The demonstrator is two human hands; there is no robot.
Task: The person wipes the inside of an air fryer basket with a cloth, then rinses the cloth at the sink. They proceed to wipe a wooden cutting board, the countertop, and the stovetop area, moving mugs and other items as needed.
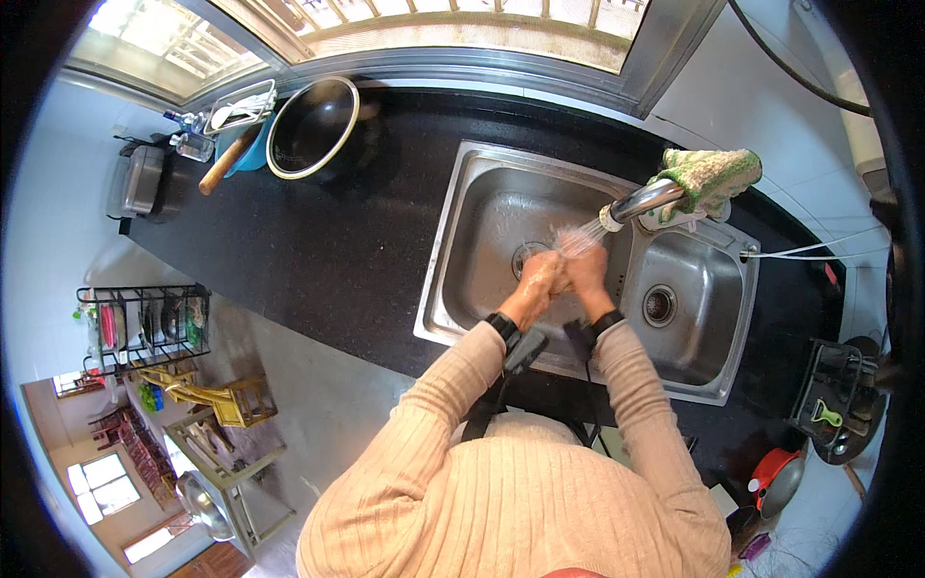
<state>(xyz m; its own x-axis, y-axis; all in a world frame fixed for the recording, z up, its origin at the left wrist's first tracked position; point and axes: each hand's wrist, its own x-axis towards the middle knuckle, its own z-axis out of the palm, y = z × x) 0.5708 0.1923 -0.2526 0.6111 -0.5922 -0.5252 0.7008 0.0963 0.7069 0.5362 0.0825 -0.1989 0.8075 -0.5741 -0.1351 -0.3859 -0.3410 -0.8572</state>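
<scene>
Water runs from the chrome faucet (650, 200) over both of my hands, which are pressed together above the larger basin (498, 195) of a stainless steel double sink. My left hand (538, 278) is wet and lies against my right hand (584, 266); their fingers overlap and blur in the spray. Whether anything is held between them cannot be made out. Just left of my hands is the large basin's drain (531, 259), partly covered by them. A green and white cloth (712, 177) drapes over the faucet. Both wrists wear black bands with small devices attached.
Right of my hands is the smaller basin (694, 289). On the black countertop (347, 260) stand a large dark pot (314, 126) and a blue container (249, 155) with a wooden handle (230, 160) across it. A red pan (777, 480) lies at lower right.
</scene>
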